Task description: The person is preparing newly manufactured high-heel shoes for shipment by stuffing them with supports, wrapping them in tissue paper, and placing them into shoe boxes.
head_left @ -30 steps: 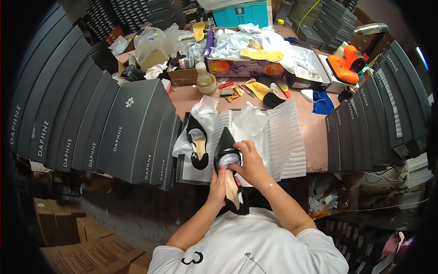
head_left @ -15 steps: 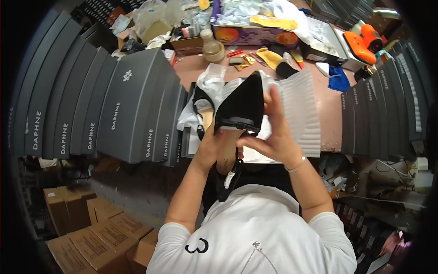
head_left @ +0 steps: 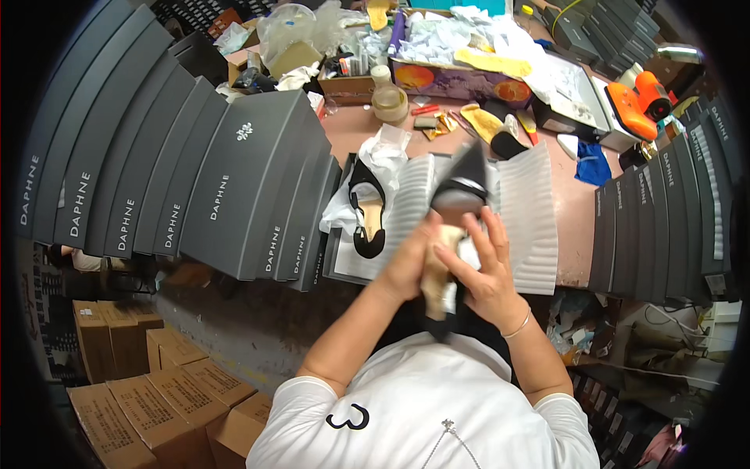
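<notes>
A black pointed-toe shoe [head_left: 462, 184] with a pale insole is smeared by motion above an open grey shoebox [head_left: 341, 268]. My left hand [head_left: 412, 259] is closed round its left side at the middle. On the other side my right hand [head_left: 492, 277] has its thumb across the insole and its fingers against the shoe's edge. The heel end points toward my body. A matching black shoe [head_left: 369, 244] lies in the left of the box, beside white tissue paper [head_left: 383, 148]. White ribbed foam sheet [head_left: 525, 211] lines the box and spreads past its right side.
Grey shoeboxes [head_left: 242, 176] stand in a row at left, with more grey boxes [head_left: 648, 211] at right. Behind are a glue jar [head_left: 389, 102], yellow insoles [head_left: 480, 123], a blue cloth [head_left: 593, 162] and an orange tool [head_left: 631, 109]. Brown cartons [head_left: 148, 406] sit on the floor at lower left.
The shoe has moved right and away from the matching shoe, its toe tilting down toward the box. My right hand has come in onto its side. The view has shifted slightly.
</notes>
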A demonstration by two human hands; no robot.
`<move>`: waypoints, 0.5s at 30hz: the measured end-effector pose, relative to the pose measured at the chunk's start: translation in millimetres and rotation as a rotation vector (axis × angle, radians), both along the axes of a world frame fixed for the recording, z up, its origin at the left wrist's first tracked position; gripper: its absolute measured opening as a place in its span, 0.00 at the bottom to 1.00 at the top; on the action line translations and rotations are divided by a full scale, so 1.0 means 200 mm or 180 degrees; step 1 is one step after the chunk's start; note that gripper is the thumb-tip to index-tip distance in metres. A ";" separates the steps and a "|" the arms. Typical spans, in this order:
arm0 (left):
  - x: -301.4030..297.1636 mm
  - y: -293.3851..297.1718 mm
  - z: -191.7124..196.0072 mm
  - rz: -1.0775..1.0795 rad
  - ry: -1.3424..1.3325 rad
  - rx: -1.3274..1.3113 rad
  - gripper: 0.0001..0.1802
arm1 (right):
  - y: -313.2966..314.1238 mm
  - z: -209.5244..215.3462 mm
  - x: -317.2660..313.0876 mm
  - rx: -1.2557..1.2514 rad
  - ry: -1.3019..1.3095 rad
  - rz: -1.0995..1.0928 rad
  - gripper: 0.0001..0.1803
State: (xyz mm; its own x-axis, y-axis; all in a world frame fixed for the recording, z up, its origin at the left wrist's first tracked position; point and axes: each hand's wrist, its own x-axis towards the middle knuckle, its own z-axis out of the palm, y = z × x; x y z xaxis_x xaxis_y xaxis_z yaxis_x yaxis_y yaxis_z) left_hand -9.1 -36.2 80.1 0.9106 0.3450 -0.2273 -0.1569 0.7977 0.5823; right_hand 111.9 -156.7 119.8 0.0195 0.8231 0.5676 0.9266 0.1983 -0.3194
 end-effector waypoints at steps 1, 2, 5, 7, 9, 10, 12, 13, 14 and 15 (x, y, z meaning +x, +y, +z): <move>0.01 -0.05 0.02 -0.0074 0.0109 0.0171 0.32 | 0.02 0.02 0.06 -0.0187 -0.0400 0.0172 0.29; -0.05 -0.05 0.03 0.0038 0.0299 0.1357 0.31 | 0.02 0.02 0.08 -0.0105 0.0027 0.0297 0.27; -0.27 0.14 0.19 0.0601 0.1339 0.4128 0.19 | -0.04 -0.07 0.17 0.0420 0.1670 0.0258 0.24; -0.43 0.33 0.09 0.1270 0.2225 0.4923 0.22 | -0.04 -0.20 0.26 0.0334 0.1924 0.0245 0.24; -0.55 0.44 -0.14 0.0708 0.2417 0.5775 0.24 | 0.02 -0.22 0.27 -0.0023 0.1653 0.0314 0.23; -0.57 0.45 -0.27 0.0588 0.2360 0.6066 0.24 | 0.03 -0.14 0.19 -0.0270 0.1838 -0.0197 0.22; -0.50 0.46 -0.44 0.0383 0.2336 0.6371 0.23 | 0.11 -0.09 0.19 -0.0376 0.2698 0.0023 0.16; -0.44 0.44 -0.44 0.0349 0.2221 0.6488 0.24 | 0.12 -0.10 0.20 -0.0477 0.2744 0.0044 0.14; -0.37 0.44 -0.43 0.0158 0.2230 0.6439 0.23 | 0.13 -0.14 0.21 -0.0527 0.2924 0.0008 0.13; -0.33 0.46 -0.43 0.0208 0.1982 0.6564 0.23 | 0.13 -0.17 0.22 -0.0583 0.3088 0.0005 0.12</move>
State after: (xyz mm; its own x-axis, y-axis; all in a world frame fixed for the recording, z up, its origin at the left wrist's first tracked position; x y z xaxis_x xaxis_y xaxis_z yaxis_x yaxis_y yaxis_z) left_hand -74.1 56.2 -5.7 0.8656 0.4464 0.2267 0.3522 -0.8648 0.3579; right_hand 156.8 -130.0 85.0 0.4080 0.8971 0.1698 0.2465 0.0708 -0.9665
